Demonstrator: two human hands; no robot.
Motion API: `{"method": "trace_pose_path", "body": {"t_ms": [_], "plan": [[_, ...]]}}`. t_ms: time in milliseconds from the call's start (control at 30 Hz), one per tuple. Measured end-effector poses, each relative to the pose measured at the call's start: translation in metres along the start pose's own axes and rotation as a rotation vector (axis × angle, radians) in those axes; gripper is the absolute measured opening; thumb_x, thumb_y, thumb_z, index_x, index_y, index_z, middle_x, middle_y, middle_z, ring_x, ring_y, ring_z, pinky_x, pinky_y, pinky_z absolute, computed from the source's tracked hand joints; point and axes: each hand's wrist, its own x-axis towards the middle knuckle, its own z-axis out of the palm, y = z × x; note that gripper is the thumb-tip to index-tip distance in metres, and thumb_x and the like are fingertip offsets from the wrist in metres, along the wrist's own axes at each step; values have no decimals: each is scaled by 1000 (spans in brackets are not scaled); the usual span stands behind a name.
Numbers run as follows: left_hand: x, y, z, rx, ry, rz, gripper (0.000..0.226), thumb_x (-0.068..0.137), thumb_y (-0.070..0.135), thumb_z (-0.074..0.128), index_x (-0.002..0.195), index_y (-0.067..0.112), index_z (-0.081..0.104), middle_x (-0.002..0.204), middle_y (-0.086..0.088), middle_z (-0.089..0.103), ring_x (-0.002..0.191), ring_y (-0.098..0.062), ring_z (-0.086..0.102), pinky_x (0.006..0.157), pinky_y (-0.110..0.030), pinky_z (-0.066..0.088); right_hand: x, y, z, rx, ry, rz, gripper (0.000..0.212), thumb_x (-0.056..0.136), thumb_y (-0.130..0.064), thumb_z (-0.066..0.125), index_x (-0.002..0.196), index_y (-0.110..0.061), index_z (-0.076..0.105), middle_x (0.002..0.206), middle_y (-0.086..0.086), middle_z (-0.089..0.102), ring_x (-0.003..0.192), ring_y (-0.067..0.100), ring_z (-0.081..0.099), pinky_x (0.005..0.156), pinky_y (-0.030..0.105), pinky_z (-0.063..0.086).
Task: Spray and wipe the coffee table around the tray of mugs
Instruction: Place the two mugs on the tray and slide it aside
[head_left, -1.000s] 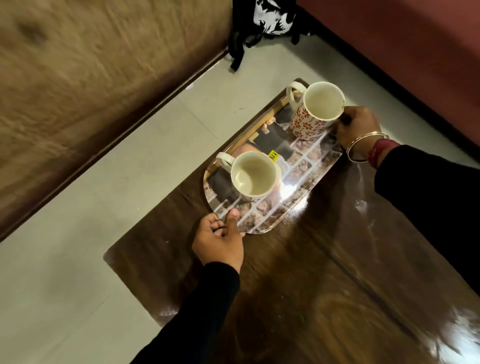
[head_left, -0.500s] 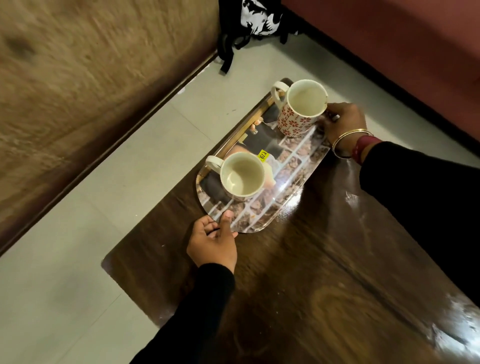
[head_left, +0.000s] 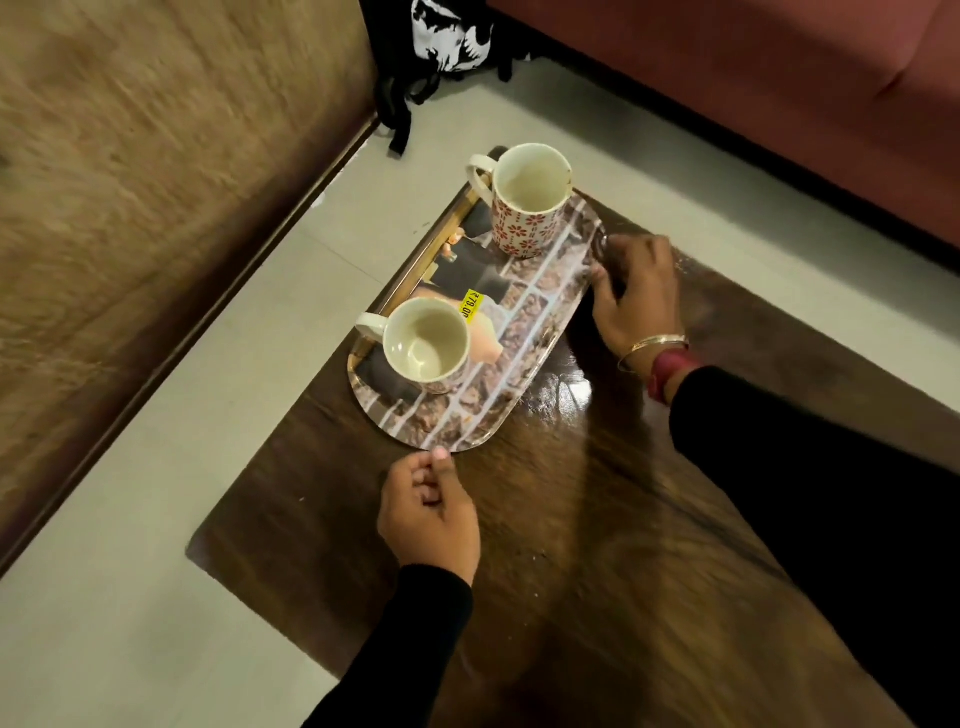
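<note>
Right hand (head_left: 636, 296) now lower along tray (head_left: 524, 332); floral mug (head_left: 524, 228), plain mug (head_left: 426, 340) empty

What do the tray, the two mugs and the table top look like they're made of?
Oval brick-print tray: probably melamine or plastic; thin rim, glossy printed face. Cream mug and red-flowered mug: glazed ceramic, judging by thick rims and shine. Dark brown table top: polished wood or wood-look laminate; grain and bright reflections show, which one is unclear.

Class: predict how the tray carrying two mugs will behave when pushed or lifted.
The tray looks thin and stiff, probably lifting flat. On the glossy table it likely slides easily. The patterned mug and nearer mug stand loose; a jerk may tip them.
</note>
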Motion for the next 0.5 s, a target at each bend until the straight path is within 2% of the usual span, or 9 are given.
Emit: {"method": "trace_pose_path", "body": {"t_ms": [133, 200, 267, 367, 433, 500], "plan": [[-17, 5, 0, 169, -258, 401, 30, 93, 39, 71, 109, 13, 70, 103, 2, 61, 83, -11, 63, 68, -37, 58, -54, 7, 0, -109, -32, -28, 51, 96, -36, 66, 135, -5, 57, 134, 20, 50, 121, 35, 51, 102, 49, 49], [-16, 4, 2, 306, -371, 600, 47, 90, 40, 75, 125, 10, 67, 124, -5, 60, 112, -20, 62, 89, -35, 56, -79, 7, -3, -157, -40, 12, 64, 96, -48, 64, 144, -7, 52, 145, 22, 47, 132, 39, 48, 107, 52, 44], [-14, 5, 5, 412, -471, 766, 68, 86, 45, 76, 138, 6, 60, 142, -13, 54, 132, -26, 52, 105, -35, 46, -103, 11, -9, -245, -75, 35, 78, 94, -61, 59, 153, -12, 44, 157, 18, 40, 143, 37, 41, 112, 55, 36], [-19, 7, 6, 487, -514, 960, 77, 84, 52, 76, 140, 2, 58, 146, -17, 54, 133, -31, 54, 106, -41, 48, -136, 22, -23, -320, -129, 62, 91, 92, -72, 53, 161, -17, 30, 169, 10, 26, 153, 34, 30, 116, 61, 27], [-25, 8, 6, 488, -516, 1020, 77, 84, 53, 77, 137, 0, 60, 143, -18, 56, 128, -33, 58, 102, -44, 50, -159, 30, -35, -310, -152, 119, 96, 91, -76, 51, 164, -19, 25, 172, 7, 18, 157, 33, 22, 118, 65, 22], [-33, 11, 5, 542, -562, 1042, 82, 84, 57, 74, 140, 0, 56, 147, -18, 53, 132, -33, 54, 105, -45, 48, -181, 39, -48, -301, -167, 182, 99, 89, -79, 49, 164, -20, 23, 173, 7, 15, 158, 33, 19, 119, 67, 21]]}}
